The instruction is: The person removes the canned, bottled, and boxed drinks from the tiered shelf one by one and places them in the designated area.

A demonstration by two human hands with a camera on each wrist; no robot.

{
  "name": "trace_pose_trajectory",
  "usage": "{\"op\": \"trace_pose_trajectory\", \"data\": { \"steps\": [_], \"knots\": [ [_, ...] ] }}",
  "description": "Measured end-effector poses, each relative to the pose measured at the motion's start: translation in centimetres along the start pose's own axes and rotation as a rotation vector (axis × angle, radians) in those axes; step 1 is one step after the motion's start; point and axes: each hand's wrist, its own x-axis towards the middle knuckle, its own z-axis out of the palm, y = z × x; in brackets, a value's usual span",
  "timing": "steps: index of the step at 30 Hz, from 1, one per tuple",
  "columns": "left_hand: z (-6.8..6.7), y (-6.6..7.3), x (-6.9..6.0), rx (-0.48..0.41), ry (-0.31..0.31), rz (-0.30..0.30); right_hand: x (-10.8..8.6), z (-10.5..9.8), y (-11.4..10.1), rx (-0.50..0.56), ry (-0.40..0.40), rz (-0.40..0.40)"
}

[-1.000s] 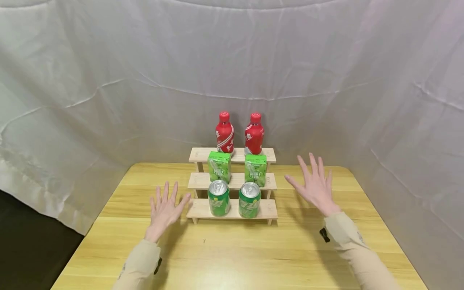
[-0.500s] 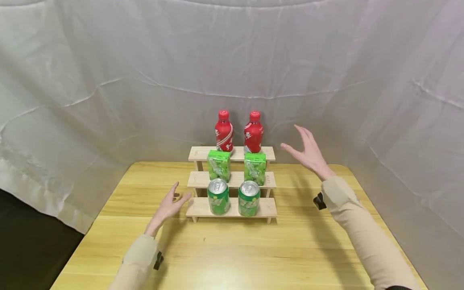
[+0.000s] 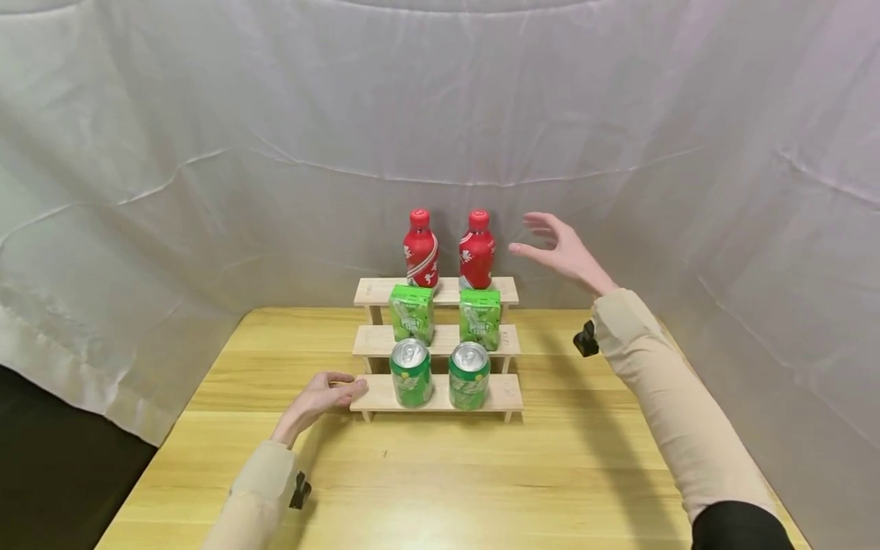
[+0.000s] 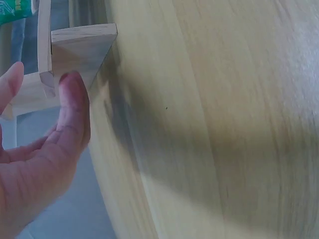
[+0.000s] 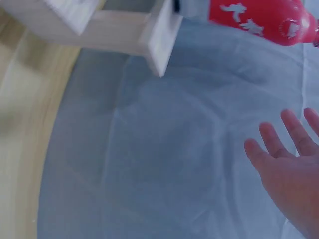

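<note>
At the left end of the bottom step of a wooden three-step rack (image 3: pixel 438 393), the left hand (image 3: pixel 318 400) has bent fingers, its thumb over the step's end. The left wrist view puts the rack's end (image 4: pixel 82 55) between thumb and fingers (image 4: pixel 75 107); contact is unclear. The right hand (image 3: pixel 560 250), thumb and fingers apart and nothing held, hovers right of the right red bottle (image 3: pixel 477 256). That bottle (image 5: pixel 259 19) appears above the hand (image 5: pixel 294 169) in the right wrist view.
The left red bottle (image 3: pixel 422 256) shares the top step. Two green cartons (image 3: pixel 412 315) (image 3: pixel 480 319) stand on the middle step, two green cans (image 3: pixel 412 374) (image 3: pixel 470 378) on the bottom one. Grey cloth (image 3: pixel 440 99) hangs behind the wooden table (image 3: pixel 426 489).
The left hand has lowered and moved right to the rack's bottom step, its fingers bending. The right hand has risen and moved left towards the right red bottle, its fingers less spread.
</note>
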Motion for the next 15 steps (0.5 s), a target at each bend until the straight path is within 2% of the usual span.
{"op": "trace_pose_trajectory", "data": {
  "steps": [8,15],
  "knots": [
    [0.0,-0.3,0.1,-0.006,-0.020,0.006,1.7,1.1,-2.3,0.047,-0.080,-0.004],
    [0.1,-0.5,0.5,-0.043,-0.002,-0.008,2.7,2.2,-3.7,0.082,-0.097,-0.004]
  ]
}}
